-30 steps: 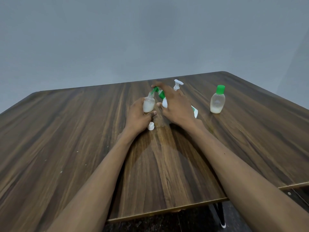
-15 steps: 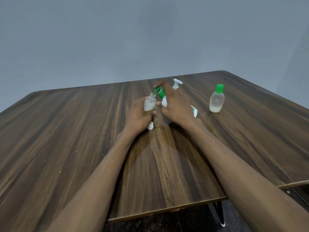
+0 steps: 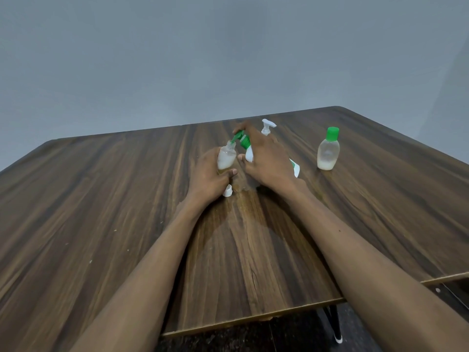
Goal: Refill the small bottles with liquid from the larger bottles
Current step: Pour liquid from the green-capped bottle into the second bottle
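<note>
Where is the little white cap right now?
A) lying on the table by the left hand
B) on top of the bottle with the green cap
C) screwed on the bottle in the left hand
A: the little white cap lies on the table just beside the left hand, whose small bottle has an open neck.

We see a plain indoor room, its kind not clear: a bare grey wall (image 3: pixel 177 59), a wood-grain laminate table (image 3: pixel 101 212) on black metal legs (image 3: pixel 333 323), a dark speckled floor (image 3: pixel 228 339), and toiletry-type bottles.
</note>
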